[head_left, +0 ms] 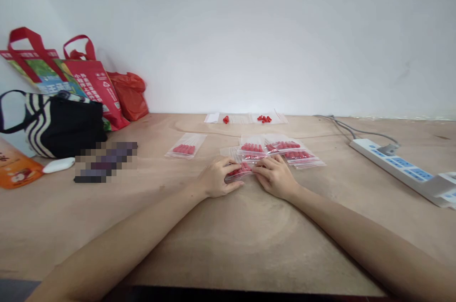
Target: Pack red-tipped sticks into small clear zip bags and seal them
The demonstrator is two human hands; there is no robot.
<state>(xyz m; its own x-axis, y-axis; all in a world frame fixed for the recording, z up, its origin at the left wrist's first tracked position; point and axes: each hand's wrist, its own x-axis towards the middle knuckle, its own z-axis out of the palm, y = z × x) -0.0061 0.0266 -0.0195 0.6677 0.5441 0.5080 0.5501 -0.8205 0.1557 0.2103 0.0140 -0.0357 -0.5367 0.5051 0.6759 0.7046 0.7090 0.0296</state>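
A small clear zip bag (242,169) with red capsule-like pieces inside lies between my hands, low over the table. My left hand (216,178) holds its left side, fingers curled over the bag and thumb along its near edge. At the right edge, my right hand (277,178) is closed with fingertips pinched together on the plastic. Just beyond my hands, several similar filled bags (252,147) overlap in a loose pile, spreading to the right (301,155). Another filled bag (184,148) lies apart, to the left of the pile.
Loose red pieces (264,119) rest on clear bags (242,118) near the wall. A power strip (402,164) with a grey cable (342,124) sits right. On the left are shopping bags (94,81), a black bag (67,124), a white case (59,165) and a blurred-out dark object (107,162).
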